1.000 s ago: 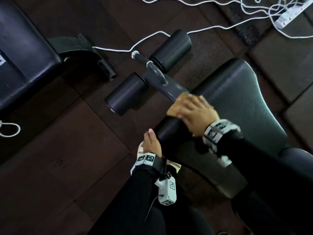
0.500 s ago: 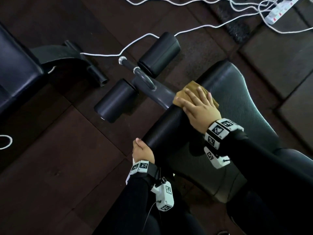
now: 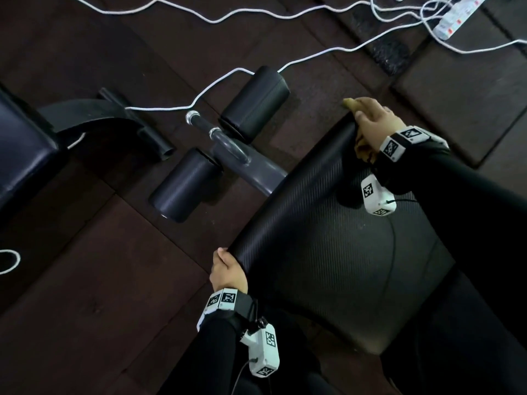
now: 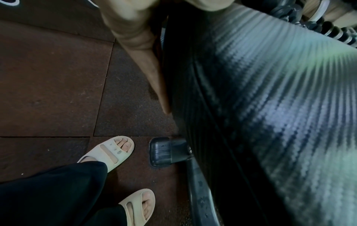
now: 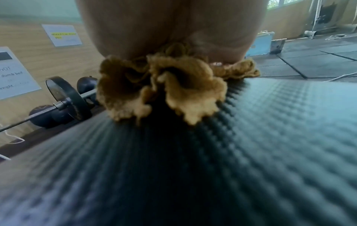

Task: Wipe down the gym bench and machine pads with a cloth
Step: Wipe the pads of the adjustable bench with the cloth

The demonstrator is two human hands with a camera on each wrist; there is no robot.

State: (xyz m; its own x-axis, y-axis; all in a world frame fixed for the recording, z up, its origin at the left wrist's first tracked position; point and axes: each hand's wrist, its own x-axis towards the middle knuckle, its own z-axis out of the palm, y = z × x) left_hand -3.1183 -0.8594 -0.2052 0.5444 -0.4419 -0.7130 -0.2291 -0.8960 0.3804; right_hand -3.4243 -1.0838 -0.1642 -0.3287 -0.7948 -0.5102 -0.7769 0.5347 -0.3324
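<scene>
My right hand (image 3: 373, 121) is at the far corner of the bench pad (image 3: 328, 252), fingers curled down over the pad's rounded front edge with the cloth (image 3: 363, 146) bunched under my palm; a tip of it pokes out past my fingers, and from the right wrist camera the cloth (image 5: 164, 88) shows as crumpled tan folds pressed between my hand and the textured black pad (image 5: 193, 168). My left hand (image 3: 226, 272) is at the near corner of the same front edge, fingers wrapped around the end of the pad; the left wrist view shows my fingers (image 4: 142, 50) lying straight down along the pad's side, touching it, so I am holding the edge rather than pinching anything. The two hands are well apart, one at each end of that edge. Beyond the pad's front edge the grey frame bar (image 3: 251, 169) runs out to two black foam rollers (image 3: 253, 102), one on each side of it, with a chrome-tipped handle (image 3: 199, 124) between them. Farther from the pad, past the rollers, a second dark bench (image 3: 20, 155) sits on the floor (image 3: 99, 280), and white cables (image 3: 228, 78) trail across the mats behind the rollers toward a power strip (image 3: 456, 15). Below the pad's near side the left wrist view shows my feet in pale sandals (image 4: 108, 152) standing just beside the bench's black foot cap (image 4: 162, 151). Off the pad's far side the right wrist view shows a barbell (image 5: 63, 99) against a wooden wall with paper notices (image 5: 61, 35)
</scene>
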